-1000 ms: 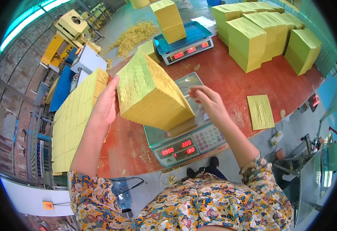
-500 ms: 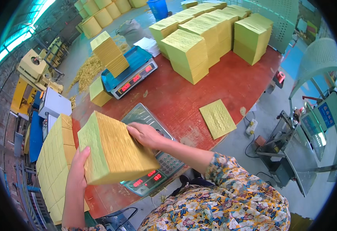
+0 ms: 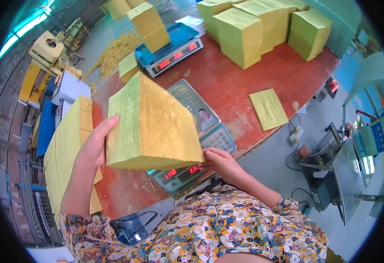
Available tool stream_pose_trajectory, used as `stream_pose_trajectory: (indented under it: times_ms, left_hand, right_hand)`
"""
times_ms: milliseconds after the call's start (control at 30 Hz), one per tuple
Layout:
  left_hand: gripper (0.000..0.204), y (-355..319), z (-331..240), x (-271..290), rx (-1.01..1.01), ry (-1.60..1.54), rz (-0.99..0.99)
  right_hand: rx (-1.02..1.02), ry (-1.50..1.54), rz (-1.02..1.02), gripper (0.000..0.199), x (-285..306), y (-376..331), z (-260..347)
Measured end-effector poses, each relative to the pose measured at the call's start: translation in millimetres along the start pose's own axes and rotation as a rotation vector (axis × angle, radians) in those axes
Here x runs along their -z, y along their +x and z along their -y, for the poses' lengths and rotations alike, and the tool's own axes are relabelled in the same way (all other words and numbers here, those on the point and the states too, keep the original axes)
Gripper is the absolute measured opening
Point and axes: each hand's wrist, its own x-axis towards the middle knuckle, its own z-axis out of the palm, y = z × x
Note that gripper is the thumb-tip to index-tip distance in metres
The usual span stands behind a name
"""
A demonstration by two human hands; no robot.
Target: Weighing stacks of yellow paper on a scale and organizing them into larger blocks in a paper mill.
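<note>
A thick stack of yellow paper (image 3: 165, 127) is held up tilted over the red table, between my two hands. My left hand (image 3: 96, 142) presses against its left side, thumb on the embossed greenish-yellow face and the other fingers hidden behind. At the lower right corner, my right hand (image 3: 223, 165) holds the edge with bent fingers, partly out of sight. Beneath the stack, a digital scale (image 3: 218, 142) with a metal plate and red-lit display is partly covered. A thin embossed yellow sheet or pad (image 3: 268, 109) lies to the right on the table.
Farther back, a second scale (image 3: 174, 59) with a blue tray carries another paper stack (image 3: 150, 28). Tall yellow stacks (image 3: 240, 37) stand at the table's back right. More yellow blocks (image 3: 69, 149) line the left edge. Machinery (image 3: 332, 171) stands right of the red table (image 3: 231, 83).
The stack has been lifted and turned, showing its cut edges more squarely to me. My right hand has shifted from its upper far side to the lower right corner. The view has moved too.
</note>
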Motion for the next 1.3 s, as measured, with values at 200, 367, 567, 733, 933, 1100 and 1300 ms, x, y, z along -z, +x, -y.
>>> stream_pose_trajectory:
  times_ms: [200, 367, 567, 733, 933, 1100, 1300]
  left_hand:
    - [0.052, 6, 19, 5, -0.081, -0.016, -0.182]
    - [0.054, 3, 32, -16, -0.140, -0.089, -0.084]
    - [0.057, 43, 21, -128, -0.244, -0.151, -0.014]
    - [0.059, 143, 26, -228, -0.271, -0.177, 0.079]
    - [0.059, 291, 34, -380, -0.129, -0.273, 0.188]
    - [0.057, 371, 8, -469, 0.027, -0.345, 0.205]
    - [0.070, 402, -17, -532, 0.062, -0.143, 0.199]
  right_hand:
    - [0.125, 0.060, 0.006, 0.020, -8, 41, -33]
    - [0.117, 0.152, 0.096, 0.037, -13, 8, 12]
    - [0.347, 0.057, -0.012, 0.045, 59, -15, 93]
    - [0.391, 0.002, -0.172, 0.045, 173, -23, 195]
    - [0.252, -0.104, -0.344, 0.045, 333, -8, 307]
    - [0.203, -0.198, -0.353, 0.045, 399, 4, 391]
    - [0.550, -0.132, -0.598, 0.044, 432, 20, 387]
